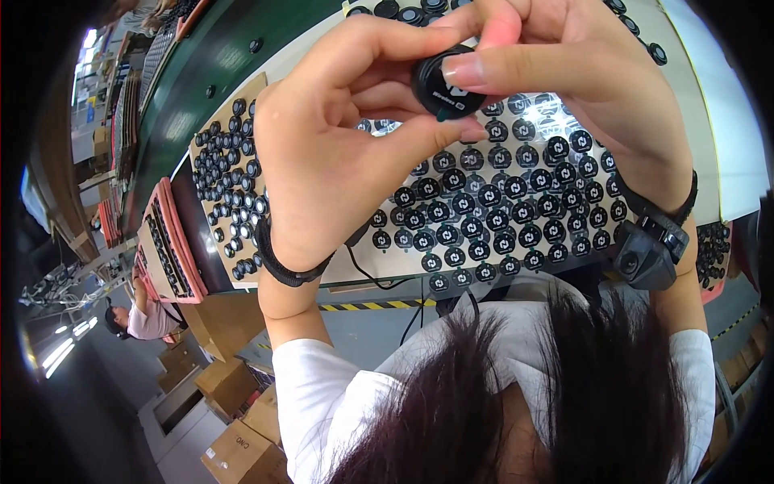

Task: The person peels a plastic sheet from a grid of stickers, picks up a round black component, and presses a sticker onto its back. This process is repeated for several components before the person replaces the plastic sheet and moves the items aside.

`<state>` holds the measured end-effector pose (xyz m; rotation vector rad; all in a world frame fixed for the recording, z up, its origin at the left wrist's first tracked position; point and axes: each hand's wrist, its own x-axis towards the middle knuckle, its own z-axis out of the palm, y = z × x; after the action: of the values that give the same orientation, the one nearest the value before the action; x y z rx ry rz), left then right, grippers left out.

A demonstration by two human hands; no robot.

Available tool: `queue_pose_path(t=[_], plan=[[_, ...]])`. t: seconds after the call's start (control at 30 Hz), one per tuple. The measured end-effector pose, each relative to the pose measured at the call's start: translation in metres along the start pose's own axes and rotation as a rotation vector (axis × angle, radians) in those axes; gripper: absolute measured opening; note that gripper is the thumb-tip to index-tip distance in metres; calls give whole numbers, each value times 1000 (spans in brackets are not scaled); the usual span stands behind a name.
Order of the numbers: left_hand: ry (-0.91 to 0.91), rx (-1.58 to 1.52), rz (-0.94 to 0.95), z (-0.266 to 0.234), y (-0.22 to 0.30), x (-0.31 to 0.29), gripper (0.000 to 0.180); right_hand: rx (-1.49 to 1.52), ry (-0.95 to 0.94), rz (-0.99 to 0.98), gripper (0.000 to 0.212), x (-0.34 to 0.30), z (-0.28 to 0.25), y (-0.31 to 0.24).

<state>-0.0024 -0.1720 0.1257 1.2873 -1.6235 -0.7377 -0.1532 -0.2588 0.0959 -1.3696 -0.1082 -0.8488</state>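
While both hands meet high over the workbench, the largest thing beneath them is the pale sheet of round black stickers (516, 218), its rows of discs with white marks running from under the left palm across to the right wrist. Just left of that sheet lies a cardboard tray (211, 153) crowded with small black caps (234, 202), packed close together. Further left of the sheet, past the tray, stand pink racks (179, 242) with dark parts slotted in rows. A second strip of black caps (403, 10) lines the far edge beyond the sheet.

Above the sheet's upper middle, the left hand (339, 153) and right hand (580, 81) pinch one round black cap (446, 83) between them. The left thumb presses it from below while the left forefinger arches over its top; the right thumb lies across its face and the right fingers curl behind it. Both hands are therefore closed in a grip on that cap, which is lifted clear of the sheet. A small green tab (441, 116) pokes out under its lower edge, against the left thumb. Each wrist wears a black band.
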Motion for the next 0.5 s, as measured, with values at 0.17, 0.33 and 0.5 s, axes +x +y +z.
queue_pose_path(t=[0.17, 0.33, 0.5], plan=[[2, -14, -77, 1, 6, 4, 42, 154, 258, 552, 13, 1, 6, -15], [3, 0, -61, -4, 7, 5, 41, -66, 278, 656, 13, 7, 17, -35], [42, -45, 40, -4, 11, -4, 40, -314, 423, 366, 12, 10, 27, -28]])
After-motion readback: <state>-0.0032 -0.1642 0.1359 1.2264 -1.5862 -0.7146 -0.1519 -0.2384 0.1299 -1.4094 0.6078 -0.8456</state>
